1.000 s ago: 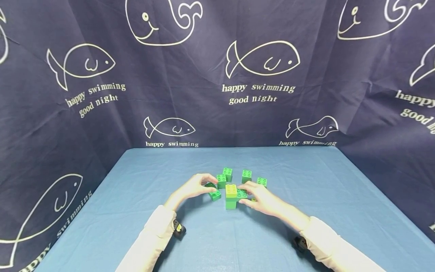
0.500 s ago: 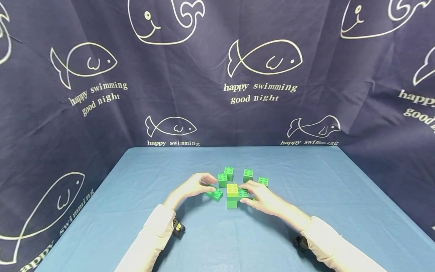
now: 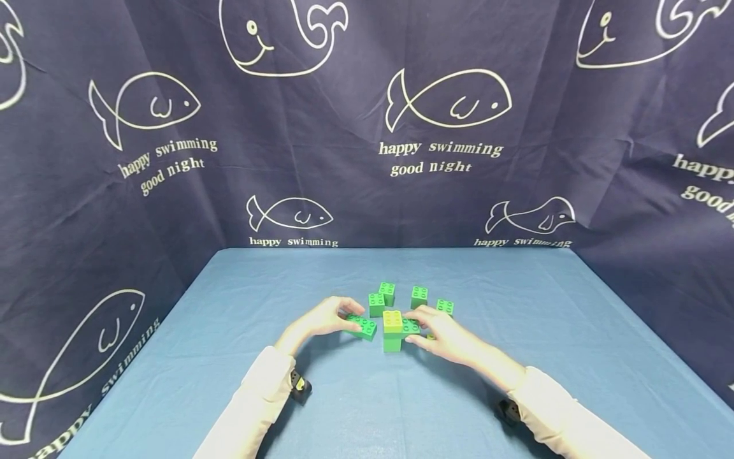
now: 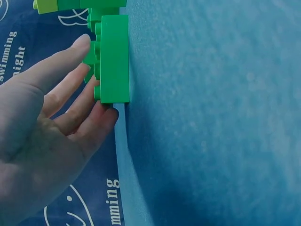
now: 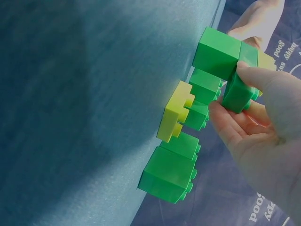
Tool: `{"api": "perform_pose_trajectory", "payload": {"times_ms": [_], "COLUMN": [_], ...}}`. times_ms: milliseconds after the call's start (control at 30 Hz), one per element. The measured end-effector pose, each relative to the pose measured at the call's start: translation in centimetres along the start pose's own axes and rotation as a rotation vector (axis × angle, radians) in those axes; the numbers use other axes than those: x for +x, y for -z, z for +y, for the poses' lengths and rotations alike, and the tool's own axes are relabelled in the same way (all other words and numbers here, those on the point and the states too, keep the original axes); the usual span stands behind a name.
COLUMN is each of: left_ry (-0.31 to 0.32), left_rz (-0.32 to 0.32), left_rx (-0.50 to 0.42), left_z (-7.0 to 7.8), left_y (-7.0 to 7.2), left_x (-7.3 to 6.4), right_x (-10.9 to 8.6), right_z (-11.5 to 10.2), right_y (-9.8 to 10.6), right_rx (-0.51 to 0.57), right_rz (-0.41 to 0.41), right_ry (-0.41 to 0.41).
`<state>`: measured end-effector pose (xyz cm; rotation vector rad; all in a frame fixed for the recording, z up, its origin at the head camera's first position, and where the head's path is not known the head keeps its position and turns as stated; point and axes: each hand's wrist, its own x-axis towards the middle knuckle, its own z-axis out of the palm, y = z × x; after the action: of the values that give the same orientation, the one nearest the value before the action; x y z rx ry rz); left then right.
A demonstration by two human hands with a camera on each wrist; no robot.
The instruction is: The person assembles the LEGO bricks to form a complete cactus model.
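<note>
On the blue cloth, my left hand (image 3: 329, 314) is over the left end of a long green toy brick (image 3: 367, 327). The left wrist view shows its fingers loosely bent, with fingertips right at the end of this brick (image 4: 114, 59) and the thumb beside its studs. A small stack of bricks (image 3: 392, 343) stands to the right, green below with a yellow brick (image 3: 392, 322) on top. My right hand (image 3: 441, 331) holds the stack by a green brick (image 5: 237, 94) that juts out from its side, between thumb and fingers.
Several loose green bricks stand behind the hands, among them one (image 3: 376, 305) at the left and one (image 3: 419, 296) farther right. A yellow brick (image 5: 174, 113) lies near the right hand, mostly hidden in the head view. A dark printed curtain (image 3: 367, 127) rises behind the table.
The long green brick at my left hand has turned a little, lying more sideways now. My left hand has shifted slightly with it. The right hand stays at the stack.
</note>
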<state>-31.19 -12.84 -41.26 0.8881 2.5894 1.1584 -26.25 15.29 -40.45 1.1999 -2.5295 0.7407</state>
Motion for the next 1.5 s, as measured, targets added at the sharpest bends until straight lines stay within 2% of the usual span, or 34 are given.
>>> {"api": "perform_pose_trajectory", "payload": {"times_ms": [633, 833, 1067, 1500], "left_ry": [0.059, 0.094, 0.085, 0.080], "left_rz": [-0.020, -0.024, -0.029, -0.033], "left_rx": [0.059, 0.114, 0.148, 0.141], "left_z": [-0.19, -0.35, -0.13, -0.10], "left_y": [0.02, -0.07, 0.04, 0.02], "left_x": [-0.13, -0.12, -0.21, -0.31], "right_x": [-0.01, -0.01, 0.00, 0.04], "right_z": [-0.12, -0.19, -0.22, -0.35], "right_y": [0.13, 0.12, 0.13, 0.13], "right_rx": [-0.001, 0.004, 0.007, 0.007], "right_rz": [0.002, 0.003, 0.015, 0.008], "right_ry": [0.001, -0.002, 0.009, -0.009]}}
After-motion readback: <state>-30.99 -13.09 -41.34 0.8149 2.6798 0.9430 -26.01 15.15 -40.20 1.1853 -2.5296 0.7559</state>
